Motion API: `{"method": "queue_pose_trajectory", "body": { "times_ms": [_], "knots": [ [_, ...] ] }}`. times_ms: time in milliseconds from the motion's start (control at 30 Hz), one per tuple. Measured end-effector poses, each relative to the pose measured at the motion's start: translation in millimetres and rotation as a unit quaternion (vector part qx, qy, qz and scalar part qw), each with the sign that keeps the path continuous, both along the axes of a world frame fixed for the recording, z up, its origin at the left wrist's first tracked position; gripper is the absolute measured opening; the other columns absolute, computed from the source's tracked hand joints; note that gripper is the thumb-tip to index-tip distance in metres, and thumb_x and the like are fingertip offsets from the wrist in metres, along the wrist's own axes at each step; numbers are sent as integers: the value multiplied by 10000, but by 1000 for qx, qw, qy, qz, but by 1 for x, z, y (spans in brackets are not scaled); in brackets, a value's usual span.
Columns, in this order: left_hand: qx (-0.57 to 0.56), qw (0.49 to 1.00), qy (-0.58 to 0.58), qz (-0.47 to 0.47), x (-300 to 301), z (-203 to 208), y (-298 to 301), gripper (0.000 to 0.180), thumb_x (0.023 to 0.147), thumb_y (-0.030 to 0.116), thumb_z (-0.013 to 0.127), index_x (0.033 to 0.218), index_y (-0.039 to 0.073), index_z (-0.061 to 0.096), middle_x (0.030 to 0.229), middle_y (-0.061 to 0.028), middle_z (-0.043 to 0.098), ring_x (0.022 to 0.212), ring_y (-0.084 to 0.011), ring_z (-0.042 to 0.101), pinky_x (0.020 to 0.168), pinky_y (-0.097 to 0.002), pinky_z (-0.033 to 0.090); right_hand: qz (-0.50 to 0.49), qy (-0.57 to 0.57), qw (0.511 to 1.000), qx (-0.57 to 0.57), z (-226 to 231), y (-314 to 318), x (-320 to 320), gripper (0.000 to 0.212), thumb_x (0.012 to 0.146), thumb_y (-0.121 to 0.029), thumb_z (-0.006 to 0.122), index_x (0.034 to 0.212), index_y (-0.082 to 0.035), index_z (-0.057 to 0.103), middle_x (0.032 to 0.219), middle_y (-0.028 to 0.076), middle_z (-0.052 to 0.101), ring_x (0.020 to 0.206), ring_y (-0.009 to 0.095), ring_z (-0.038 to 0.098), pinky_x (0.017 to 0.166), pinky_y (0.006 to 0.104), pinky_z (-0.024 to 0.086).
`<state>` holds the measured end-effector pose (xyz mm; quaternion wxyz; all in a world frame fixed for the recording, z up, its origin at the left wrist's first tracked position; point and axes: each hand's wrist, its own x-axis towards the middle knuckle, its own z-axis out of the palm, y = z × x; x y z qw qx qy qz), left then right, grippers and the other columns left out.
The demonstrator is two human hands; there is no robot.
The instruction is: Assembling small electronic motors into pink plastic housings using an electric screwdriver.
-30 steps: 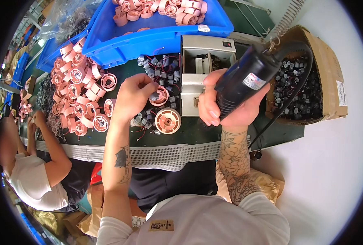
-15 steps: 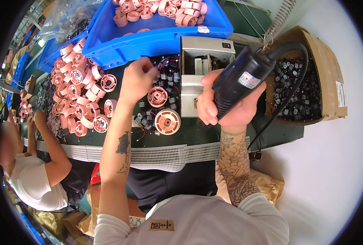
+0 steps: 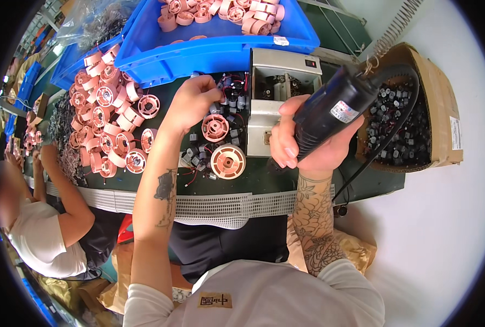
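Note:
My right hand [image 3: 316, 136] is wrapped round a black electric screwdriver [image 3: 335, 111], which hangs from a coiled spring and points down to the left. My left hand [image 3: 194, 103] is closed, its fingertips pinching what looks like a small grey motor [image 3: 214, 108], partly hidden by the fingers. Just below those fingertips lies a round pink housing [image 3: 215, 127]. Nearer to me sits a paler round fixture [image 3: 228, 162] with a pink face and cream rim. Small motors [image 3: 199, 157] with thin red wires are spread around both.
A grey screw feeder box [image 3: 258, 117] stands between my hands. Behind is a blue crate [image 3: 199, 60] of pink housings; more pink housings [image 3: 109, 120] are heaped on the left. A carton [image 3: 444, 120] of motors stands right. A co-worker [image 3: 46, 234] sits far left.
My left hand has come slightly nearer to the pink housing, and a grey part now shows at its fingertips. The pale bar inside the feeder's opening no longer shows. The screwdriver stays gripped.

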<state>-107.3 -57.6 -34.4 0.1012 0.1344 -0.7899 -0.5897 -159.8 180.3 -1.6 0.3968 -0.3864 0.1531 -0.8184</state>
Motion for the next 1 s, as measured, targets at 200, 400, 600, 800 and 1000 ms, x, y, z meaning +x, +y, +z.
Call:
{"method": "queue_pose_trajectory", "body": {
  "times_ms": [200, 400, 600, 800, 1000],
  "knots": [
    [16, 996, -81, -25, -7, 20, 3, 102, 809, 135, 599, 783, 42, 630, 785, -36, 669, 682, -68, 513, 635, -213, 387, -2, -4, 1000, 21, 2, 3, 1, 1115, 759, -888, 273, 1273, 94, 403, 662, 106, 549, 473, 176, 497, 457, 314, 424],
    [64, 997, 34, -28, -14, 21, 11, 150, 800, 160, 609, 787, 26, 675, 778, -36, 664, 729, -101, 538, 686, -232, 402, -1, -26, 999, 35, 1, 5, 2, 1149, 717, -916, 297, 1280, 80, 405, 661, 108, 558, 482, 173, 510, 455, 315, 421],
    [-22, 998, -66, 8, -26, 20, 9, 125, 752, 137, 628, 736, 18, 663, 635, -50, 591, 601, -129, 496, 568, -289, 392, -17, -11, 999, 33, 3, 1, 3, 1116, 759, -888, 269, 1261, 99, 407, 663, 111, 548, 474, 180, 498, 462, 314, 426],
    [177, 983, -41, -8, -22, 37, 13, 106, 799, 142, 603, 777, 50, 652, 743, -21, 666, 643, -72, 503, 587, -216, 368, -6, -14, 999, 30, 3, 2, 4, 1115, 759, -887, 281, 1258, 103, 406, 665, 109, 551, 472, 187, 504, 453, 316, 426],
    [179, 984, 3, 12, -8, 47, 16, 91, 827, 113, 619, 823, 33, 662, 776, -35, 668, 640, -82, 502, 597, -210, 373, -5, -12, 1000, 23, 1, 1, 2, 1107, 762, -876, 317, 1248, 115, 405, 669, 114, 557, 469, 172, 502, 445, 302, 426]
  ]
}}
